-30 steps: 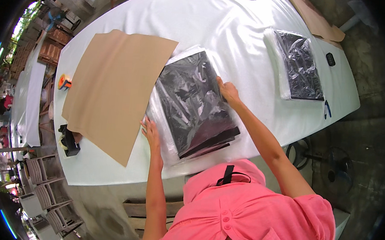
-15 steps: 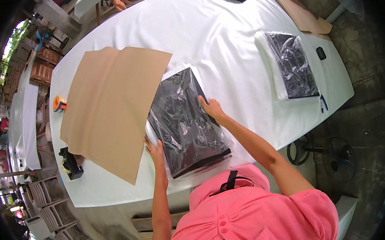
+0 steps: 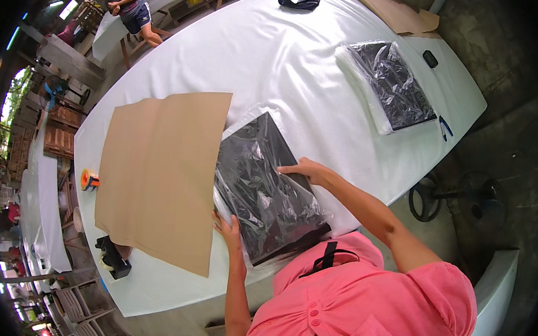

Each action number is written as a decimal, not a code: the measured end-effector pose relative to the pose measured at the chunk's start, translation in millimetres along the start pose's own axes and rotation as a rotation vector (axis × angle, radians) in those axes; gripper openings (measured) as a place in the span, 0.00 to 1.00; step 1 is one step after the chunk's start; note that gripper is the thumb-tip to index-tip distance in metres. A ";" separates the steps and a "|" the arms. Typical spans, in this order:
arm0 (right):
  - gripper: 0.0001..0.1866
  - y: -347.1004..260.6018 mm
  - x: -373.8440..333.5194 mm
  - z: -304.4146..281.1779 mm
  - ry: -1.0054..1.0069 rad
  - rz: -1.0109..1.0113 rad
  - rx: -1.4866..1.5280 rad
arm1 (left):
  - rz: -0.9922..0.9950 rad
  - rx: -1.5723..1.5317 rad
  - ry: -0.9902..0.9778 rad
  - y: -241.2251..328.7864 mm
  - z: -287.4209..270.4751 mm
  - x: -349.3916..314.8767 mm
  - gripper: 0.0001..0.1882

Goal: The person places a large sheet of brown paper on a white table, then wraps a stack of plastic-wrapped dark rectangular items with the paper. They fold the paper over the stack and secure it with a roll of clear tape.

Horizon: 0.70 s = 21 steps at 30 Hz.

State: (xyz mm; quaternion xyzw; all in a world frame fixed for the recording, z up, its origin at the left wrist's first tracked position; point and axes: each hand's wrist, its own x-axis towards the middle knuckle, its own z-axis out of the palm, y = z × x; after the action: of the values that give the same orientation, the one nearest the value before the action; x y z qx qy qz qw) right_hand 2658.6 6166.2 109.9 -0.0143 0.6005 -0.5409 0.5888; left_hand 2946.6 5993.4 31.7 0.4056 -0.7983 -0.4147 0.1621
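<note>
I see glare whitening the surface and streaking the wrapped packet, the view's rim bowed and black.

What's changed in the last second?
The plastic-wrapped black stack appears turned slightly, more in line with the brown sheet. The right hand slid nearer the body, a finger now over the stack. The left hand stays by its left edge; the sheet and black tape dispenser lie as before.

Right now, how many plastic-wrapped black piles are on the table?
2: the near pile, at the left hand and right hand, and the far pile, further right on the table.
</note>
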 end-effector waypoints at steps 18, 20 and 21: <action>0.25 28.2 -145.1 -10.7 0.285 -0.396 0.251 | -0.003 -0.505 -0.121 10.1 -3.8 39.6 0.38; 0.25 32.2 -165.6 -13.8 0.346 -0.463 0.209 | 0.031 -0.562 -0.158 29.2 11.2 46.5 0.39; 0.25 30.4 -178.2 -14.0 0.380 -0.504 0.188 | 0.037 -0.606 -0.196 50.4 20.8 49.3 0.39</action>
State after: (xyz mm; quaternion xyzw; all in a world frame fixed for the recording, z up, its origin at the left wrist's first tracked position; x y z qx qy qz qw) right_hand 2721.9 6304.2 209.0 -0.0068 0.6248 -0.7155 0.3125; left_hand 2877.9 5982.4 55.4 0.2822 -0.6574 -0.6678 0.2055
